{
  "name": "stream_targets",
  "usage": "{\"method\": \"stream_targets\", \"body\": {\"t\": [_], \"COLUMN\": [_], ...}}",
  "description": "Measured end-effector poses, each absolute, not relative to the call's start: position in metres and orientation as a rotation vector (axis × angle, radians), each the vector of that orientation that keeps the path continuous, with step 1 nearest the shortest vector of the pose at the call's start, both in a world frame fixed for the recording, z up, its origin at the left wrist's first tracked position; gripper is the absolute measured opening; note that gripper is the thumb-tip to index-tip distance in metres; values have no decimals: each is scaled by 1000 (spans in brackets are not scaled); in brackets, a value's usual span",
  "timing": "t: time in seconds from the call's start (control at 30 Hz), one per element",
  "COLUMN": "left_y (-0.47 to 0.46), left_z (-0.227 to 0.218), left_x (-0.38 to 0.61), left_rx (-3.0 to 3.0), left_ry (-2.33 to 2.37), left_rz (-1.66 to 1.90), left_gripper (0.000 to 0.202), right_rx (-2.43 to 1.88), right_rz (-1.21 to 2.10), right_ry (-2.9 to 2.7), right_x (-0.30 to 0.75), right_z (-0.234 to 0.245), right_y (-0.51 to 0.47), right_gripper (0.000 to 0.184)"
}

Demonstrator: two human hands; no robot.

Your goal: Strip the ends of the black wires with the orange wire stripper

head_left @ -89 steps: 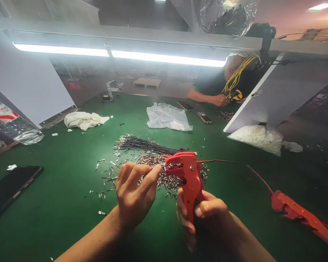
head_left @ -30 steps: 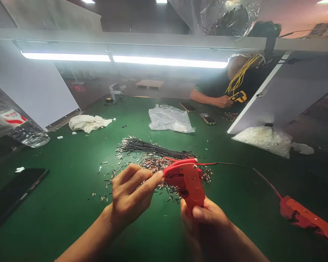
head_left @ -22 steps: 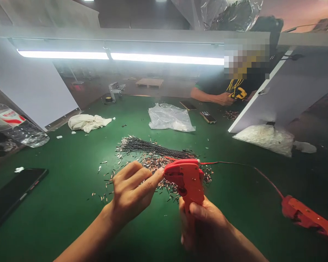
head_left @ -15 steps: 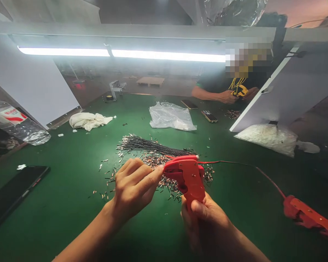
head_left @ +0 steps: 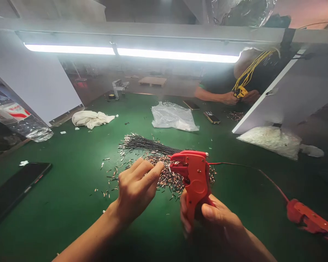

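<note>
My right hand [head_left: 221, 218] is wrapped around the handles of a red wire stripper [head_left: 198, 178], its jaws facing left. My left hand [head_left: 138, 185] is closed in a pinch just left of those jaws, with a small gap between. Whatever lies in the pinch is too small to make out; a tiny pale bit shows by the jaw tips. Behind both hands lies a bundle of black wires [head_left: 150, 145] with bare, shiny ends at the left. Short black and copper wire scraps [head_left: 171, 182] are scattered beneath and around the tool.
A second red tool [head_left: 311, 218] lies right, by a thin red cord [head_left: 262, 171]. Further back are a clear plastic bag [head_left: 173, 116], a white cloth [head_left: 91, 119] and phones. A black phone [head_left: 19, 193] lies left. Across the table, a person's hands hold a yellow tool [head_left: 240, 91].
The fingertips of my left hand have come away from the stripper's jaws. My right hand's grip has loosened, and the handles look further apart. The whole view has shifted slightly.
</note>
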State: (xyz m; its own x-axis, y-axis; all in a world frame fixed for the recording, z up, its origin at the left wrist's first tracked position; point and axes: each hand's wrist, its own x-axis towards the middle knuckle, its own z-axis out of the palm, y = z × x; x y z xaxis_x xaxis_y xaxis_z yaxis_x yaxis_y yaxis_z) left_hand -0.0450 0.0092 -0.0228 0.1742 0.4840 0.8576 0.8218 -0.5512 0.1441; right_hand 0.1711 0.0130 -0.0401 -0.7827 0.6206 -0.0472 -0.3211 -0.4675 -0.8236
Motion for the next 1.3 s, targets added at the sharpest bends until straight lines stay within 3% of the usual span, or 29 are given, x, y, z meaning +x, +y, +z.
{"method": "stream_targets", "body": {"t": [0.17, 0.27, 0.4, 1.3], "left_y": [6, 4, 1, -15], "left_z": [-25, -27, -30, -24], "left_x": [-44, -40, -33, -24], "left_rx": [-2048, -2063, -2135, -2178], "left_ry": [-1236, -1125, -1005, -968], "left_rz": [-1320, -1240, -1157, -976], "left_gripper": [25, 28, 21, 16], "right_rx": [-449, -629, -895, -1003], "right_rz": [2094, 1743, 1382, 1356], "right_ry": [-1077, -1145, -1345, -1406], "right_x": [175, 176, 174, 159], "right_z": [-31, -28, -24, -26], "right_y": [18, 22, 20, 15], "right_gripper": [30, 16, 14, 16]}}
